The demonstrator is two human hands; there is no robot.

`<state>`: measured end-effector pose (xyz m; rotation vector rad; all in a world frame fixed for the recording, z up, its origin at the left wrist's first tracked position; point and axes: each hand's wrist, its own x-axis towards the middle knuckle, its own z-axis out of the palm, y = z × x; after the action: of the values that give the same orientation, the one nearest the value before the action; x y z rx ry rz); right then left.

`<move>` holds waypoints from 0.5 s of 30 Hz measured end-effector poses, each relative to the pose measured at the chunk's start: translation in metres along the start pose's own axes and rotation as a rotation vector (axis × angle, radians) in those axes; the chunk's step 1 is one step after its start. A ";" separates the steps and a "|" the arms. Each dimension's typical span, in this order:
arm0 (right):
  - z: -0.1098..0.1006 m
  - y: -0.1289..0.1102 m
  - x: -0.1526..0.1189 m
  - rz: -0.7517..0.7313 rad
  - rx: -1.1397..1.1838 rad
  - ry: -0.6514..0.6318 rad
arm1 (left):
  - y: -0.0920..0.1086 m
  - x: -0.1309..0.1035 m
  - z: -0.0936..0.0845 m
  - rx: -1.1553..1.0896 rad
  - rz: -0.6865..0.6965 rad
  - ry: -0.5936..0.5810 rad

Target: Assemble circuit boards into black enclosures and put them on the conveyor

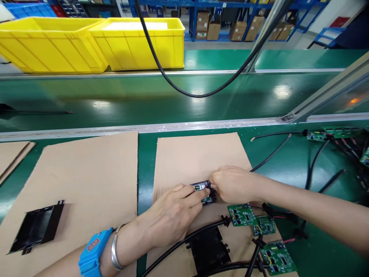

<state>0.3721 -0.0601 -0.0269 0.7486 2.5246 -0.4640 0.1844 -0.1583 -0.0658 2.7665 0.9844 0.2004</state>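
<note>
Case is sitting between the hands; left hand is holding it down, right hand is curling at its end, grip hidden. Uneven pressing could be cracking its circuit board.

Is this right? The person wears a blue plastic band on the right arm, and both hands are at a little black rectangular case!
Not quite: the head view shows the blue plastic band on the left arm, not the right. The left hand and right hand are both at the little black rectangular case.
</note>
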 end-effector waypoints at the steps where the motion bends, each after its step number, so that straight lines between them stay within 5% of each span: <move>1: 0.002 -0.002 -0.002 0.019 -0.010 0.006 | 0.001 0.001 -0.001 -0.013 -0.009 -0.005; 6: 0.011 -0.002 -0.016 0.090 0.017 0.153 | 0.003 0.002 -0.003 0.014 -0.037 -0.020; 9: 0.024 0.005 -0.024 -0.001 0.112 0.343 | 0.002 -0.001 -0.001 0.047 -0.004 0.014; 15: 0.050 0.009 -0.024 -0.132 0.166 0.454 | 0.013 -0.007 0.007 0.135 -0.036 0.036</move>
<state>0.4122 -0.0847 -0.0575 0.8276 3.0005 -0.6123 0.1881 -0.1737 -0.0695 2.8731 1.0949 0.1858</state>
